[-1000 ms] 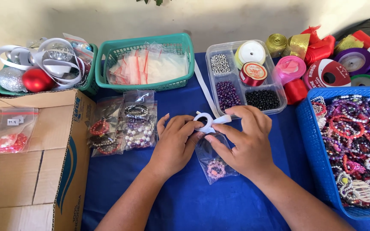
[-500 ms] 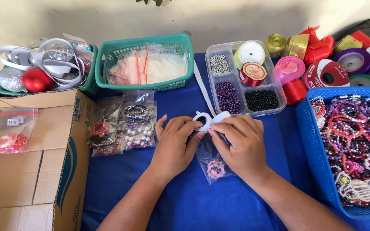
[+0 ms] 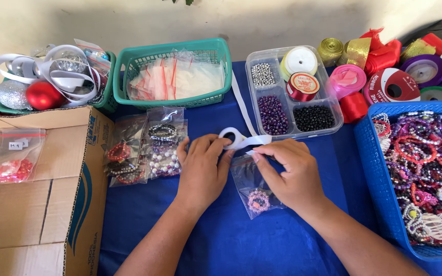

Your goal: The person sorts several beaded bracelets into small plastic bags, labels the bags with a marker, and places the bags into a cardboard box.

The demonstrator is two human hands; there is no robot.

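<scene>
My left hand (image 3: 202, 168) holds a small white ribbon roll (image 3: 231, 137) at its fingertips. A strip of white ribbon (image 3: 254, 139) runs from the roll to my right hand (image 3: 290, 171), which pinches its free end. Under both hands lies a small clear zip bag (image 3: 254, 186) with a pink bead bracelet (image 3: 258, 200) inside, flat on the blue tablecloth (image 3: 221, 240). My right thumb and fingers rest on the bag's top edge.
A teal basket (image 3: 175, 53) of empty zip bags stands at the back. Bagged bracelets (image 3: 149, 145) lie to the left beside a cardboard box (image 3: 37, 189). A clear divided bead box (image 3: 292, 97), ribbon spools (image 3: 390, 76) and a blue basket (image 3: 369, 153) of bracelets fill the right.
My left hand has moved left with the roll, drawing out a length of white ribbon. My right hand has dropped lower onto the bag's top, still holding the ribbon end.
</scene>
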